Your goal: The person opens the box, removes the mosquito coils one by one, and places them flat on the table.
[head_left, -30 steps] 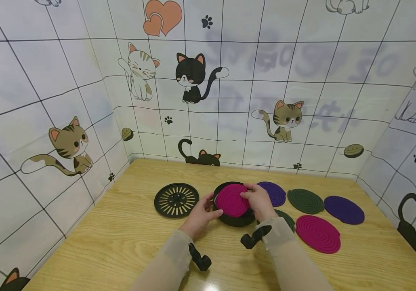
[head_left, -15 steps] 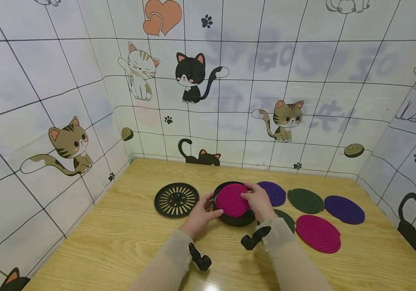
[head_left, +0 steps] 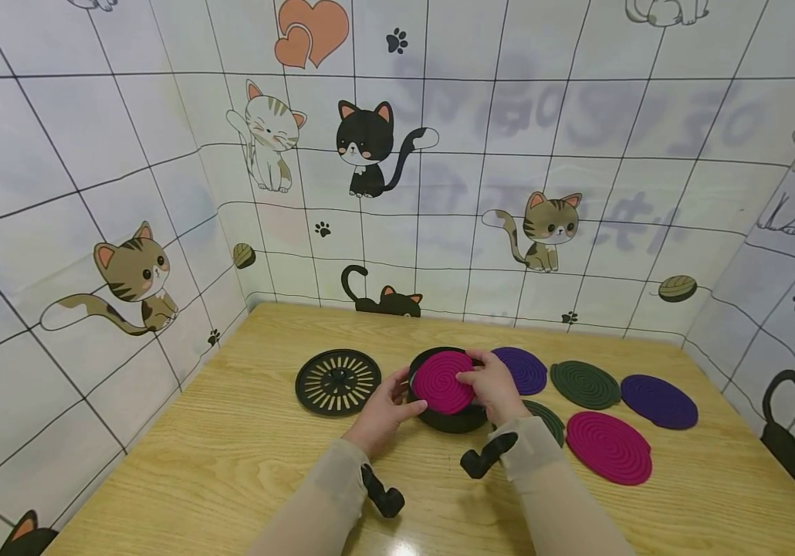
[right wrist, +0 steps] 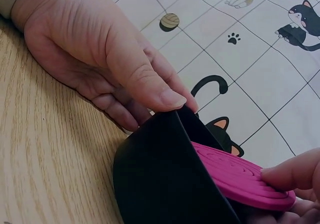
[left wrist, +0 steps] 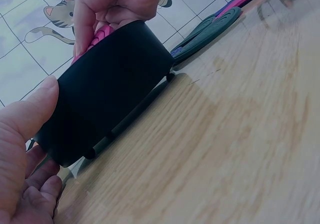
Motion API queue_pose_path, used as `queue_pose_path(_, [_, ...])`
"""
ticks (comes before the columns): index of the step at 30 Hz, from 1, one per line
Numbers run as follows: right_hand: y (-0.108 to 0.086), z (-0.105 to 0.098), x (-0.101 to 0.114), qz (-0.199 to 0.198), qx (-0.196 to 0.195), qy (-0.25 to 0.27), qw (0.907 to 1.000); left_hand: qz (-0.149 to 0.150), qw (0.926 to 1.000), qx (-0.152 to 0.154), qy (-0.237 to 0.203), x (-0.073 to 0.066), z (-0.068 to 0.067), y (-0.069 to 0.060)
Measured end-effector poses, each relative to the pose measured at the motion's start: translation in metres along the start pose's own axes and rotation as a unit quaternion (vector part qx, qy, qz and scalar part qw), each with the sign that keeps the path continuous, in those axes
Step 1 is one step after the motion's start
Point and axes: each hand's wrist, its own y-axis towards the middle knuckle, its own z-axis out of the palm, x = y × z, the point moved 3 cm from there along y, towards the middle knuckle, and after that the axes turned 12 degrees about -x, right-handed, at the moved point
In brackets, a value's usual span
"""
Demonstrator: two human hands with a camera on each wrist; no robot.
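Observation:
A black round mosquito coil holder [head_left: 451, 422] with small feet [left wrist: 89, 154] stands near the middle of the table. My left hand [head_left: 381, 415] grips its left side, the thumb on the near wall and the fingers curled behind. A pink spiral mosquito coil [head_left: 441, 383] lies at a slant in the holder's mouth, partly below the rim in the right wrist view. My right hand [head_left: 496, 388] pinches the coil's right part, thumb on top and fingers beneath. The holder's inside is mostly hidden by the coil.
Left of the holder lies its slotted black lid [head_left: 338, 382]. To the right are more flat coils: purple [head_left: 521, 371], green [head_left: 585, 384], another purple [head_left: 658, 401], pink [head_left: 609, 447], and a green coil [head_left: 546, 421] partly behind my right wrist. A cat-patterned wall [head_left: 453, 255] closes the back.
My right thumb has shifted slightly left over the pink coil. The holder, the coil and my left hand keep nearly the same places.

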Motion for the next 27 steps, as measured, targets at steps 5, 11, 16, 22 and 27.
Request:
queue_pose_path(5, [0.0,-0.001,-0.002,-0.004,-0.003,0.009,0.9999,0.003,1.0,0.0,0.007,0.001,0.0,0.0])
queue_pose_path(11, [0.001,-0.002,-0.002,-0.005,-0.004,0.021,0.9998,0.002,1.0,0.001,0.001,0.001,0.0,0.0])
queue_pose_path(16, [0.0,-0.003,-0.003,-0.006,-0.007,0.028,0.9996,-0.003,0.9998,0.005,-0.02,0.0,0.001,0.0])
queue_pose_path(22, [-0.002,-0.008,0.001,-0.004,-0.001,0.058,0.9983,-0.007,0.9996,0.005,-0.028,0.0,0.002,0.0])
queue_pose_path(27, [-0.005,-0.019,0.006,0.0,0.006,0.063,0.998,-0.01,0.9991,0.005,-0.041,0.001,0.001,0.001])
